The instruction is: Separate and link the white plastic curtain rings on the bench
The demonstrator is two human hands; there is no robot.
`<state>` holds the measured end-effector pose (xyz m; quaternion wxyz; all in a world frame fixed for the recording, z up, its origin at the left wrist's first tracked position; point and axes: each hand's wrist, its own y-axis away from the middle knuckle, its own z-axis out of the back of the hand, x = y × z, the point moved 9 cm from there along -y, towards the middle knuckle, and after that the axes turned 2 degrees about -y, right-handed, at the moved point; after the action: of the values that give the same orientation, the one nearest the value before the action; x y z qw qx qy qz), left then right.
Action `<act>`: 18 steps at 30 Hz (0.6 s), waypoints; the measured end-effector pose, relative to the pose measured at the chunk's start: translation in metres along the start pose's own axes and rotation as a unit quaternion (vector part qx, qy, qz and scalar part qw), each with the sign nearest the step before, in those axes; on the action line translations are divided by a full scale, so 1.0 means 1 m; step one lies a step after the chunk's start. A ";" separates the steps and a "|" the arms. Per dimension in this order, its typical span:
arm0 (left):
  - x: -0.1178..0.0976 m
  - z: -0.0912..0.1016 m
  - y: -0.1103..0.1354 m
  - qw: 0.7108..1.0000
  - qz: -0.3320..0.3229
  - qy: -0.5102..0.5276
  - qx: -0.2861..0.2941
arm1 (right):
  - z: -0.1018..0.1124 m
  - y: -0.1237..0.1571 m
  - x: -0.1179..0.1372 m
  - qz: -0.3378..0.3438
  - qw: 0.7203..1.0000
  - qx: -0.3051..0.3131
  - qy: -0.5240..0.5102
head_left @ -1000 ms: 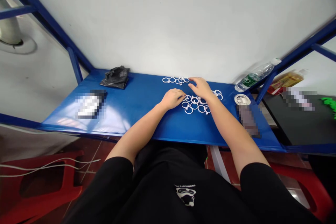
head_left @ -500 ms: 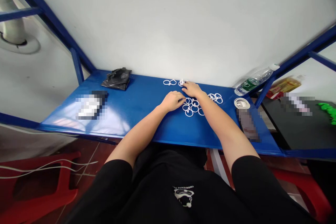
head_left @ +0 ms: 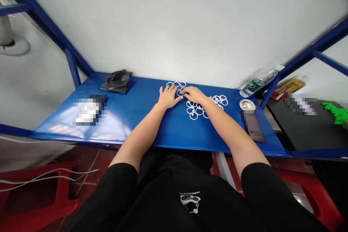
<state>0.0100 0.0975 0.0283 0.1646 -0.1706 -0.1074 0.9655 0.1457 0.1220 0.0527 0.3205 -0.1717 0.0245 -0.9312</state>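
Note:
Several thin white plastic rings (head_left: 193, 116), each with a small knob, lie in an overlapping cluster on the blue tabletop (head_left: 144, 116). A smaller group of white rings (head_left: 183, 84) sits by the wall. My left hand (head_left: 168, 97) rests at this smaller group with its fingers spread, fingertips over the nearest rings. Beside it, my right hand (head_left: 195, 94) has its fingers pinched together at the edge of a white ring (head_left: 179, 93) just in front of the group. The right forearm covers part of the larger cluster.
A crumpled black plastic bag (head_left: 116, 81) lies at the back left, near a blurred item (head_left: 89, 110). On the right are a water bottle (head_left: 261, 80), a coiled white cable (head_left: 247, 104) and a blurred dark item (head_left: 252, 125). Blue metal posts (head_left: 73, 68) frame both ends.
My left hand has moved from the larger cluster up to the rings by the wall, fingers now spread. My right hand has shifted slightly left and nearer me. The view has turned slightly.

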 end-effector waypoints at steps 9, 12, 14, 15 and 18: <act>-0.010 0.008 0.006 0.999 0.011 -0.009 -0.040 | 0.007 -0.010 0.005 -0.037 0.996 -0.067 0.035; -0.008 0.010 0.007 0.999 0.022 -0.012 -0.045 | 0.000 -0.018 0.001 -0.050 0.998 -0.027 0.037; -0.008 0.011 0.007 0.999 0.028 -0.010 -0.043 | -0.007 -0.024 0.000 -0.055 0.998 0.015 0.040; -0.007 0.011 0.007 0.999 0.031 -0.009 -0.040 | -0.010 -0.027 0.001 -0.059 0.997 0.037 0.042; -0.006 0.013 0.007 0.999 0.039 -0.008 -0.035 | -0.015 -0.032 0.004 -0.071 0.993 0.076 0.049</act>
<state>0.0082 0.0869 0.0401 0.1197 -0.1730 -0.1360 0.9681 0.1191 0.1438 0.0451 0.2639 -0.1028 -0.0428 -0.9581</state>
